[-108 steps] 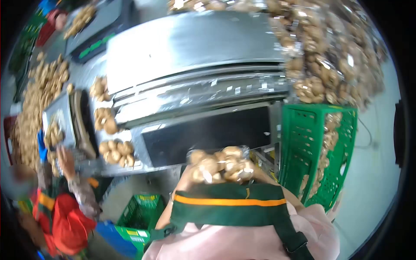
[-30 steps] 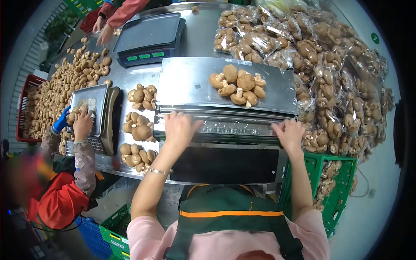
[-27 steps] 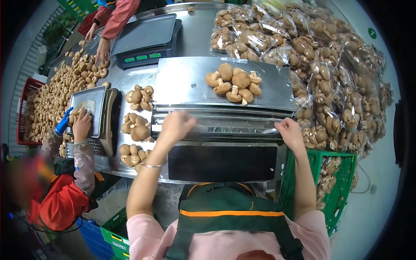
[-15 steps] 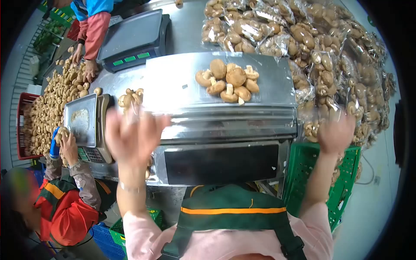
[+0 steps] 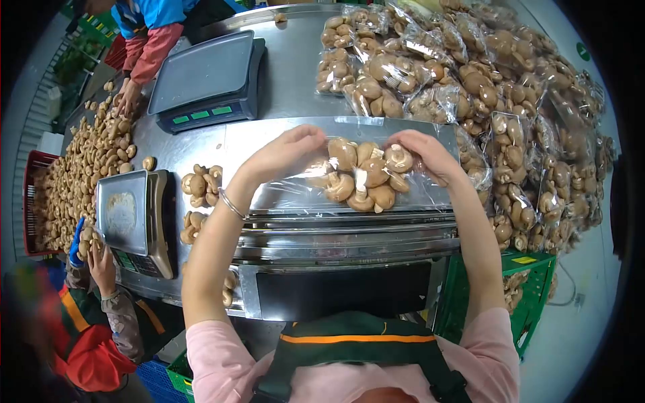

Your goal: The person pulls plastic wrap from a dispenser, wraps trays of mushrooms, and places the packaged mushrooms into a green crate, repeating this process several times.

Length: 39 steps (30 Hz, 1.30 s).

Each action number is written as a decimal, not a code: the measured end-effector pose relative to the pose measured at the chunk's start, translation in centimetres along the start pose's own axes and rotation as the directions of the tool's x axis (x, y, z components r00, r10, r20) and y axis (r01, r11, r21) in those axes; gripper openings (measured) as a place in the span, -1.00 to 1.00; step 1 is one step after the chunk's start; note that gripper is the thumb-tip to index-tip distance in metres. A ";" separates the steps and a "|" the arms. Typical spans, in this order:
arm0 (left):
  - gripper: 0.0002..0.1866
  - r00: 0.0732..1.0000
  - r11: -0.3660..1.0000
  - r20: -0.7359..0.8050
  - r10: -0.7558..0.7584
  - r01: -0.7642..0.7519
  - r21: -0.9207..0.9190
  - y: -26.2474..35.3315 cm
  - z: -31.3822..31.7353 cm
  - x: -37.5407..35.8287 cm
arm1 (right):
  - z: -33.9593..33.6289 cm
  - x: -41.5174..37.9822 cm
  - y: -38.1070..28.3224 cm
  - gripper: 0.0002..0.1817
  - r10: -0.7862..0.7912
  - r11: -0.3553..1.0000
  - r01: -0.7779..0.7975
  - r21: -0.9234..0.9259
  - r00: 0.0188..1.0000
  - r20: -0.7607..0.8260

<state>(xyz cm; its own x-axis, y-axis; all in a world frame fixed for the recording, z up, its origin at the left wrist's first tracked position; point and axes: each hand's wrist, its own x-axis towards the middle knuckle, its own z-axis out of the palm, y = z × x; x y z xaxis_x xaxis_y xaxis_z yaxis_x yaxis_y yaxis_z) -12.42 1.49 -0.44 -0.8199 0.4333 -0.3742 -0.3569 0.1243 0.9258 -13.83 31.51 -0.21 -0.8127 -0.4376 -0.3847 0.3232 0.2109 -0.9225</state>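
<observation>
A cluster of brown mushrooms (image 5: 361,176), some stems up, lies on the metal top of the wrapping machine (image 5: 420,196). Clear plastic film (image 5: 285,191) spreads around it with bright glints. My left hand (image 5: 289,151) curls in at the cluster's left side, fingers bent and closed on the film at the far edge. From the right, my right hand (image 5: 430,156) bends around the cluster, its fingers on the film beside the outer mushrooms. Fingertips of both hands are partly hidden, and the film's edges are hard to make out.
Many bagged mushrooms (image 5: 484,87) are heaped at the right, above a green crate (image 5: 537,295). Two scales (image 5: 201,74) stand at the left, near small mushroom piles (image 5: 201,185) and a loose heap (image 5: 94,158). Two co-workers' hands (image 5: 101,269) handle mushrooms there.
Both hands, blurred and apart near the machine's front half a second ago, have moved forward and inward to the mushroom cluster. Film now spreads about it. The view has shifted slightly.
</observation>
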 end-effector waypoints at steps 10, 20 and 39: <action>-0.25 1.000 0.962 0.019 -0.018 0.012 0.273 1.3 2.4 -4.8 | 2.9 -7.9 -0.3 -0.51 0.120 0.976 -0.093 0.197 0.985 -0.128; -0.52 0.967 0.984 0.204 -0.150 0.126 0.128 -5.2 9.4 -20.4 | 10.7 -23.4 4.6 -0.52 0.311 0.951 -0.311 0.007 0.950 -0.022; -0.77 0.756 0.645 -0.239 -0.609 0.296 -0.705 -22.8 18.2 -30.2 | 16.6 -32.0 26.1 -0.77 0.249 0.511 -0.443 -0.737 0.897 -0.366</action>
<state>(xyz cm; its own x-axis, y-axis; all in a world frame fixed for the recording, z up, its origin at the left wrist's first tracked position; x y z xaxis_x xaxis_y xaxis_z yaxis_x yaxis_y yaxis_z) 28.67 1.85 -9.25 -0.5095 0.0381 -0.8596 -0.7885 -0.4206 0.4487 28.69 36.49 -12.51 -0.8260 -0.0197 -0.5634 0.1675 0.9456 -0.2787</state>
